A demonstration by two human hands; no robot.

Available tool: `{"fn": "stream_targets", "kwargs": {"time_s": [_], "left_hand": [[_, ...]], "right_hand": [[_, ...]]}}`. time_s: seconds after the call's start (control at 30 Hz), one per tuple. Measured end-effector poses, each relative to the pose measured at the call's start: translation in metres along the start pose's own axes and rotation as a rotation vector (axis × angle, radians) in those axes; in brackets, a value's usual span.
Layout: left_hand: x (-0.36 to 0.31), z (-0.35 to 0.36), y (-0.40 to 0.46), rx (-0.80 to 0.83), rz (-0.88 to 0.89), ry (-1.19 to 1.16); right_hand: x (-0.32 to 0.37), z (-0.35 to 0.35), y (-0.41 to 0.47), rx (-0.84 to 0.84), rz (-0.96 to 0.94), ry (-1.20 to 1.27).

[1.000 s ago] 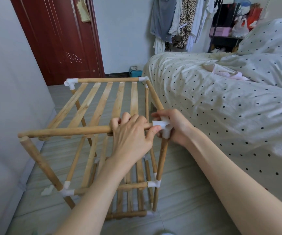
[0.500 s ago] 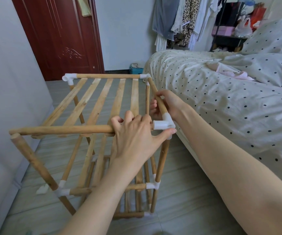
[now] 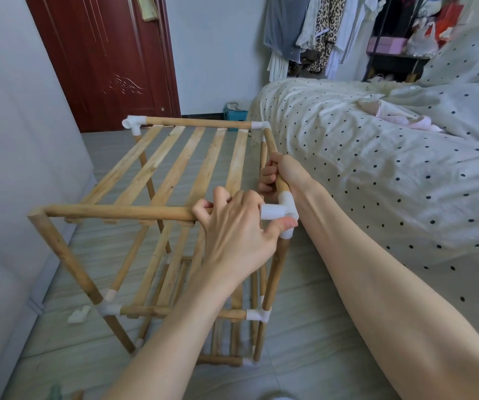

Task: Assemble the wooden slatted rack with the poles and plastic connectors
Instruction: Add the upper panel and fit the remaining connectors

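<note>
- Presently: wooden slatted rack (image 3: 175, 174) stands on floor (image 3: 304, 327) betw. wall (image 3: 16, 168) and bed (image 3: 376, 168); top slat tier in place, lower tiers visible below.
- Near-right top corner: white plastic connector (image 3: 283, 210) sits on upright pole (image 3: 275, 272), w/ side pole (image 3: 274, 157) entering from behind.
- Left hand (image 3: 238, 235) clamped round front pole (image 3: 117, 212), thumb against connector; pole end hidden by hand, so seating depth can't be told.
- Right hand (image 3: 283, 174) wrapped round side pole just behind connector, bracing it.
- Step in hand, by judgement: pressing front pole into connector socket.
- Next move likely calls for a straight push along pole axis w/ right hand holding corner steady.
- Near-left top corner (image 3: 38, 215) has no connector; loose white connector (image 3: 78, 316) lies on floor near that leg.
- Far corners both fitted w/ connectors.
- Room: bed edge close on right, wall close on left; open floor toward door (image 3: 102, 62).
</note>
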State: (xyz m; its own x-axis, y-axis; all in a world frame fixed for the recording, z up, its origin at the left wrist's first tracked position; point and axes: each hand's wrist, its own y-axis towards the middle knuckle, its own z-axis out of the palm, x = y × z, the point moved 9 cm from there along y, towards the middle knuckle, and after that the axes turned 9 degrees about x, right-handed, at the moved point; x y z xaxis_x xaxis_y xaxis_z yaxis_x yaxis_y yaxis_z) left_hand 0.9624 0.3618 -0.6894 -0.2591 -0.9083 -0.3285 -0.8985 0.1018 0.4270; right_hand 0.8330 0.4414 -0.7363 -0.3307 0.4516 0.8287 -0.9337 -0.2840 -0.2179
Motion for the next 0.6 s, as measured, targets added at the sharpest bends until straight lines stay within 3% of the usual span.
{"fn": "stream_targets", "kwargs": {"time_s": [0.17,0.37,0.6], "left_hand": [[0.003,0.001,0.000,0.078,-0.052,-0.086],[0.011,0.004,-0.001,0.137,-0.032,-0.097],[0.014,0.000,0.006,0.284,0.039,-0.013]], "right_hand": [[0.000,0.003,-0.008,0.001,0.025,-0.029],[-0.013,0.006,-0.052,0.042,0.073,-0.235],[-0.020,0.003,-0.097,-0.120,-0.186,-0.637]]}}
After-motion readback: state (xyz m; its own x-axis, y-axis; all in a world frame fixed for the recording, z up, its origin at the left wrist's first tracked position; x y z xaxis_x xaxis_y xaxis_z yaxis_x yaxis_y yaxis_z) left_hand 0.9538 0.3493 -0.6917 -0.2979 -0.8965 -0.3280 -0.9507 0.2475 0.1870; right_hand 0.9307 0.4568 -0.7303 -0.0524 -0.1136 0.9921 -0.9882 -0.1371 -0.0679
